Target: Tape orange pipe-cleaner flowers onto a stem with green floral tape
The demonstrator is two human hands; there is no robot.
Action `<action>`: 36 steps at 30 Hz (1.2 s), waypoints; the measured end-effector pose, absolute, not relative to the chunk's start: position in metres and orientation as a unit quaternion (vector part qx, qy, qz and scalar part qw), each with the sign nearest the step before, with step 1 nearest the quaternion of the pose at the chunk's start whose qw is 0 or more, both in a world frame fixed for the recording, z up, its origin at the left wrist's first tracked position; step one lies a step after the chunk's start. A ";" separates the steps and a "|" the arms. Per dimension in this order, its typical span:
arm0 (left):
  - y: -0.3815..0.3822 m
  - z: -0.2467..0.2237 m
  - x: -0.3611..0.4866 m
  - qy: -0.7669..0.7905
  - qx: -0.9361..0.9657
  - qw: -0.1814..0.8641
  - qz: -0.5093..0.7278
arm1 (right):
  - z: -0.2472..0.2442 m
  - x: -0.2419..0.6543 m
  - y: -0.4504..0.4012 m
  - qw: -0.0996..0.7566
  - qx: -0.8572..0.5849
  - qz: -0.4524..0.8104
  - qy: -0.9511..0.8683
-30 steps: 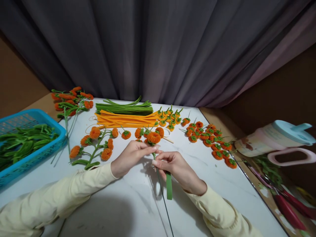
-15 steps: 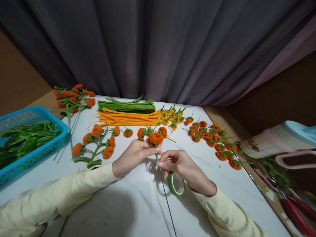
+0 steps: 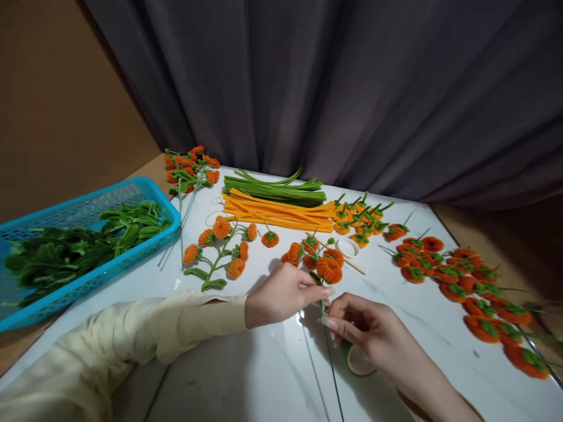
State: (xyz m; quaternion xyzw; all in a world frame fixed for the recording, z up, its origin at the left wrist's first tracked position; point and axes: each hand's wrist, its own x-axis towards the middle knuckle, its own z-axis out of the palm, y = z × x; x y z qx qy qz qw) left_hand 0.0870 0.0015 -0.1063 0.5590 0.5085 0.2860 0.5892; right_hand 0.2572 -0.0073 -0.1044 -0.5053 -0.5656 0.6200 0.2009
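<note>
My left hand (image 3: 288,294) pinches the green stem just under the heads of an orange flower spray (image 3: 329,270). Just below it, my right hand (image 3: 363,325) has thumb and fingers closed on the same stem, with a dark thin wire running down toward me. A roll of green tape (image 3: 360,360) hangs beside my right fingers, partly hidden by them. Left of my hands, a finished-looking branch of orange flowers with green leaves (image 3: 214,264) lies on the white table (image 3: 237,363). One orange flower head (image 3: 270,238) lies between the branch and the held spray.
A blue basket (image 3: 165,205) of green leaves stands at the left. Green strips (image 3: 272,189) and orange strips (image 3: 277,212) lie at the back, beside small yellow flowers (image 3: 360,220). Many orange flower heads (image 3: 448,272) spread rightward. A white ring (image 3: 347,248) and an orange bunch (image 3: 191,170) lie farther back.
The view has turned left, so everything appears farther right and more of the blue basket shows. Both hands still grip the stem; the tape roll is now more hidden behind my right hand.
</note>
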 end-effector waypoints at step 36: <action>0.002 -0.104 0.089 0.496 0.570 0.606 0.251 | -0.089 0.284 0.011 0.036 -0.407 0.711 -0.572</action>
